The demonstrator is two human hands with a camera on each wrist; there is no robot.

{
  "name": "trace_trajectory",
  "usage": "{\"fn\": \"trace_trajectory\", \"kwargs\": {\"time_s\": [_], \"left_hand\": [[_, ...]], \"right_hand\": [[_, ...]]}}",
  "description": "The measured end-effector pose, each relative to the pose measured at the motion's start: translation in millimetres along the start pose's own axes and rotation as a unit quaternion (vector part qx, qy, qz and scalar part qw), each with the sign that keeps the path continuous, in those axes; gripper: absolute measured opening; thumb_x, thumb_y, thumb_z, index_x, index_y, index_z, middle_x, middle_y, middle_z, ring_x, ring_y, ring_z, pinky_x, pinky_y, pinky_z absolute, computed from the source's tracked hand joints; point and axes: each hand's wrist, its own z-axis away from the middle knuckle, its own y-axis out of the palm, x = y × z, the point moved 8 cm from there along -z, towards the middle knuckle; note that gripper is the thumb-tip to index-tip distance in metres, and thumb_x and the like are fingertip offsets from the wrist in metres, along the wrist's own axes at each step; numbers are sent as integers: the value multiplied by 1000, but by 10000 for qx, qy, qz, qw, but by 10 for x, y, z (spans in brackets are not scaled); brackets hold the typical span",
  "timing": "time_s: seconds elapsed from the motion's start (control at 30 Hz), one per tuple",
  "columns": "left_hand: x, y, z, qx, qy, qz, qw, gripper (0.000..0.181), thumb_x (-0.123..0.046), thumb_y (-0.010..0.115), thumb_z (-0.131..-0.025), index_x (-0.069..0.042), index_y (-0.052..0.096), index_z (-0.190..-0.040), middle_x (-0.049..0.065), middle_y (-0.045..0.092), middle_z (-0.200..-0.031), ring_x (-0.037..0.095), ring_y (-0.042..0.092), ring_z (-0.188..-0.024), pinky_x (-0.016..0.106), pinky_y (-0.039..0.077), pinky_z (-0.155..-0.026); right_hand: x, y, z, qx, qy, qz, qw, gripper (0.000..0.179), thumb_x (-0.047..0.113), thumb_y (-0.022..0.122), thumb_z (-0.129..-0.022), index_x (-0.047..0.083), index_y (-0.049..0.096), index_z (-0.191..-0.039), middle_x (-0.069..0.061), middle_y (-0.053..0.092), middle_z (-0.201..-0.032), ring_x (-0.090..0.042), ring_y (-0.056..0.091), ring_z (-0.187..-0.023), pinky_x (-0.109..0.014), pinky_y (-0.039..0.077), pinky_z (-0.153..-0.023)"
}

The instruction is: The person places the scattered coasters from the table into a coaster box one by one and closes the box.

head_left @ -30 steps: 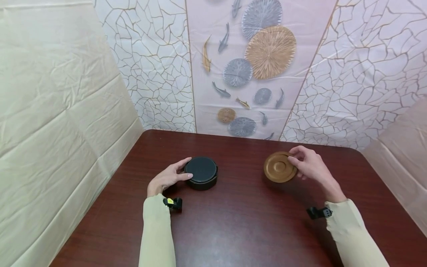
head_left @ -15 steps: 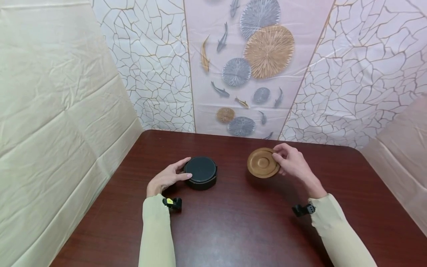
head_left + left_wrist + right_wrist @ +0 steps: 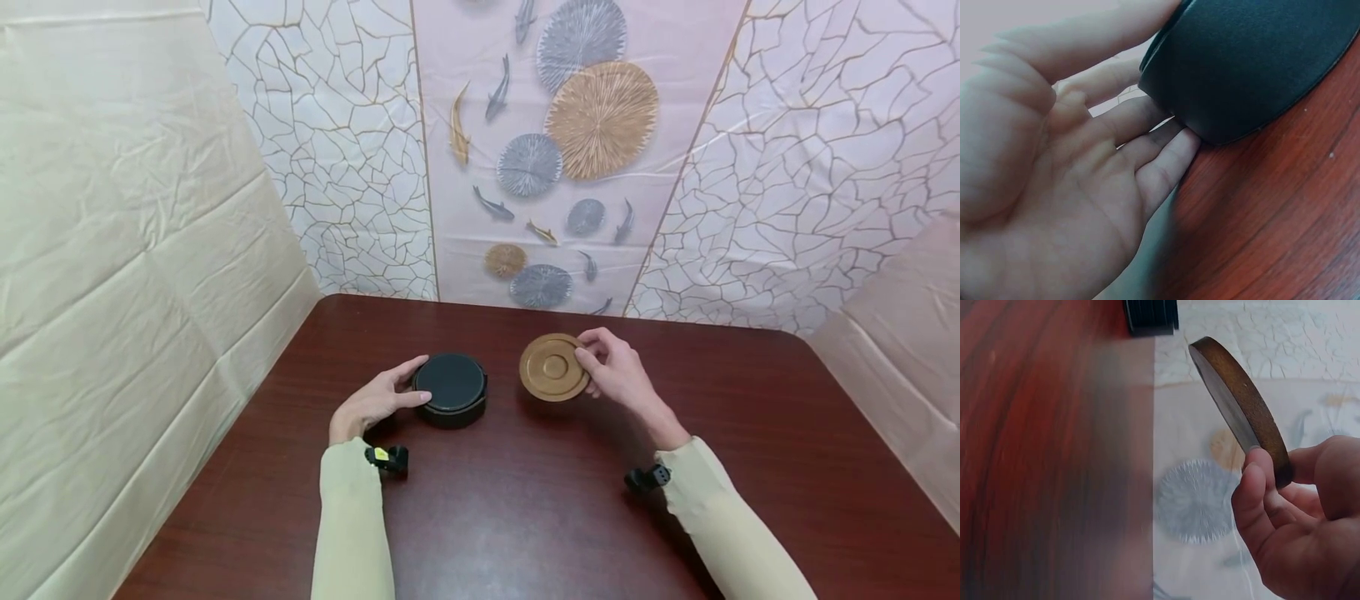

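A round black leather-look holder (image 3: pixel 450 385) with a flat top stands on the table. My left hand (image 3: pixel 381 398) grips its left side, fingers along the far side and thumb on the near edge. In the left wrist view, fingertips press against the holder's wall (image 3: pixel 1241 69) low down, close to the tabletop. My right hand (image 3: pixel 618 371) pinches a brown round coaster (image 3: pixel 542 385) by its right edge. The coaster, with ringed recesses on its upper face, is held raised and slightly tilted just right of the holder. From the right wrist, its thick rim (image 3: pixel 1241 387) shows edge-on.
The dark red-brown wooden table (image 3: pixel 480 517) reaches back to a patterned cloth wall (image 3: pixel 360 192). Cream cloth (image 3: pixel 150 275) hangs along the left side, and more cloth hangs on the right. A small black camera sits on each wrist.
My right hand has carried the brown coaster leftward across the table, closer to the black holder. My left hand and the holder have stayed put.
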Motion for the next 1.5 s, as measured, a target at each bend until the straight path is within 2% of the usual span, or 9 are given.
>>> {"fn": "trace_trajectory", "kwargs": {"time_s": [0.17, 0.3, 0.5, 0.73, 0.83, 1.03, 1.3, 1.4, 1.5], "left_hand": [[-9, 2, -3, 43, 28, 3, 10000, 78, -24, 72, -90, -22, 29, -156, 5, 42, -154, 24, 48, -136, 36, 40, -109], [-11, 5, -5, 84, 48, 24, 10000, 79, -24, 71, -90, -22, 28, -156, 6, 42, -154, 25, 48, -135, 31, 42, -106], [-6, 8, 0, 43, -36, 21, 10000, 78, -23, 71, -90, -22, 29, -156, 4, 40, -154, 23, 47, -137, 35, 40, -109], [-1, -4, -8, 35, 20, -17, 10000, 77, -23, 71, -90, -23, 30, -155, 5, 39, -155, 24, 46, -137, 37, 38, -110], [8, -9, -13, 22, 10, -16, 10000, 76, -23, 72, -89, -26, 32, -154, 4, 41, -154, 22, 48, -135, 32, 40, -107], [-3, 1, -17, 94, 137, -1, 9999, 76, -22, 71, -90, -23, 30, -155, 8, 45, -151, 24, 50, -134, 21, 43, -100], [-1, 10, -22, 90, 121, 23, 9999, 76, -21, 71, -90, -25, 32, -154, 5, 45, -151, 22, 46, -137, 33, 39, -108], [-2, 12, -22, 118, 148, 48, 9998, 76, -20, 71, -90, -25, 32, -154, 6, 46, -150, 21, 45, -138, 35, 38, -109], [-1, 7, -16, 123, 180, 37, 9998, 77, -21, 72, -89, -26, 32, -154, 5, 45, -151, 21, 42, -140, 38, 35, -111]], "right_hand": [[167, 173, -47, -89, -108, -163, 9998, 23, 16, 59, -99, 5, 56, -119, -20, 68, -88, -21, 61, -46, -53, 54, -51], [301, 324, -91, -5, -215, -336, 9992, 23, 16, 59, -99, 5, 56, -119, -20, 68, -88, -18, 60, -45, -53, 54, -51], [408, 509, -124, 93, -234, -519, 9983, 24, 16, 60, -98, 5, 57, -119, -20, 68, -88, -17, 60, -45, -56, 54, -53], [475, 723, -162, 206, -117, -688, 9974, 25, 17, 62, -97, 7, 57, -119, -19, 67, -88, -18, 61, -46, -56, 55, -55], [518, 835, -179, 237, -114, -802, 9964, 25, 18, 62, -97, 7, 57, -119, -18, 67, -87, -19, 61, -46, -56, 54, -54], [585, 1030, -202, 285, -20, -1047, 9941, 26, 17, 65, -95, 9, 57, -119, -15, 65, -84, -23, 62, -46, -54, 55, -53], [583, 1191, -204, 406, 173, -1268, 9909, 29, 16, 68, -93, 9, 57, -118, -14, 64, -83, -20, 62, -46, -54, 55, -53], [580, 1237, -210, 399, 218, -1160, 9922, 31, 17, 70, -91, 9, 56, -118, -14, 65, -83, -19, 63, -46, -53, 55, -52], [578, 1275, -209, 423, 242, -806, 9956, 33, 19, 72, -90, 9, 57, -118, -12, 66, -82, -18, 64, -47, -50, 56, -52]]}}
